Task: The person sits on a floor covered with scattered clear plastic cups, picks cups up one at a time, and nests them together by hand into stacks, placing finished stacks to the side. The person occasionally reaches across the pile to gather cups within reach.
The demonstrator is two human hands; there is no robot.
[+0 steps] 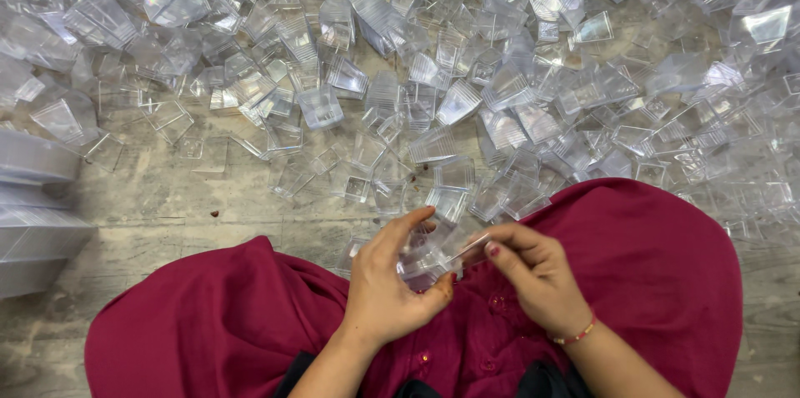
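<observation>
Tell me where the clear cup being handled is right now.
The clear cup sits low centre in the head view, between the left hand and right hand, above the maroon garment.

The person sat on the floor (192,198) with maroon cloth (658,273) spread over both knees, and the left hand (387,281) curled around a small clear plastic cup (425,255) while the right hand (533,273), a beaded bracelet (575,335) at its wrist, pinched the cup's rim from three o'clock. From nine round to three o'clock lay a heap of clear cups (433,73), tipped every way. At nine o'clock stood stacked cups (33,198), blurred.
</observation>
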